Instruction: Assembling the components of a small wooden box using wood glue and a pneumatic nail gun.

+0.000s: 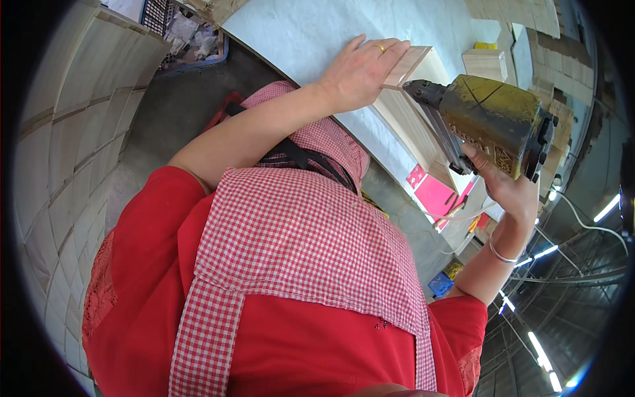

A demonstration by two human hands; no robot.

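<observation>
My left hand [360, 74], a ring on one finger, is closed over the end board of a pale wooden box frame [405, 120]. The frame lies on a white marbled worktop [291, 32] close to its near edge. In my right hand [508, 190] is a worn yellow and black nail gun [489, 106], gripped from below with the thumb in sight and the other fingers mostly hidden. Its nose is at the frame's corner, just beside my left hand; whether it touches the wood I cannot tell.
Another small wooden box [485, 64] stands farther back on the worktop. A pink sheet [440, 197] lies toward the right end. Stacked boards [86, 106] rise at the left, near a blue crate [223, 51] of plastic scraps. A pale hose [456, 218] runs below the nail gun.
</observation>
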